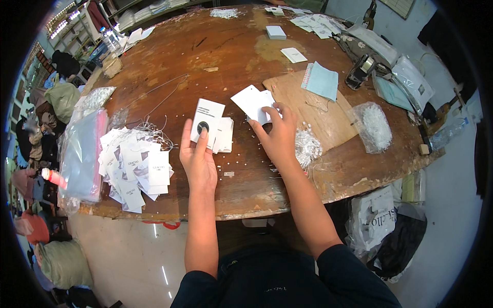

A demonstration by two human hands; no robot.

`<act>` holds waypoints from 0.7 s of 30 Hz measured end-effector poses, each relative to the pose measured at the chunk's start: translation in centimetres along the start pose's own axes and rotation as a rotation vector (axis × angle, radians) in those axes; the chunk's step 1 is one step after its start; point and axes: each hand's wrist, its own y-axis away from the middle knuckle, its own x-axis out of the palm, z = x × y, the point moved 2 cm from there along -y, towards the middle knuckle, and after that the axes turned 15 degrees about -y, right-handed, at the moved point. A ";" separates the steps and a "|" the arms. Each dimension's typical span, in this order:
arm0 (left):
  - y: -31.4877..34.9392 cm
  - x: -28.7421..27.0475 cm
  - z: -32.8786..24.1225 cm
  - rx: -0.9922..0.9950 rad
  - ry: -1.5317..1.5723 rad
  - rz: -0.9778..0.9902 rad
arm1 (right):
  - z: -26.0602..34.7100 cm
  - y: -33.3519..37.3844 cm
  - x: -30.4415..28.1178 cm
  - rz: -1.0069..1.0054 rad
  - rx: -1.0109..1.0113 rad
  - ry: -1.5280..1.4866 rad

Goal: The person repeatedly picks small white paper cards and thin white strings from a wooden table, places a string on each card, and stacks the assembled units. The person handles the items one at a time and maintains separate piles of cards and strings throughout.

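Note:
My left hand holds a white printed card with a dark round mark on it, thumb on its face. Just right of that card, a small stack of cream-white cards lies on the table. My right hand has its fingers on blank white tags at the edge of a wooden board; whether it grips one is hard to tell. To the left of my left hand spreads a heap of strung white hang tags. Beside my right wrist sits a bundle of white tag strings.
Clear plastic bags are stacked at the left edge. On the wooden board lies a light blue sheet. A bag of white strings, a spool and a bottle are at the right. Further cards lie farther back.

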 end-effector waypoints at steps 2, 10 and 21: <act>-0.2 0.1 -0.2 0.058 0.009 0.038 | 0.6 0.0 -0.3 -0.026 -0.010 -0.029; 0.2 0.5 -0.3 -0.158 -0.126 0.189 | 5.3 3.7 -0.7 0.108 -0.184 -0.156; 0.5 -0.1 -0.2 -0.177 -0.220 0.154 | 1.7 3.7 -0.4 0.164 0.578 -1.181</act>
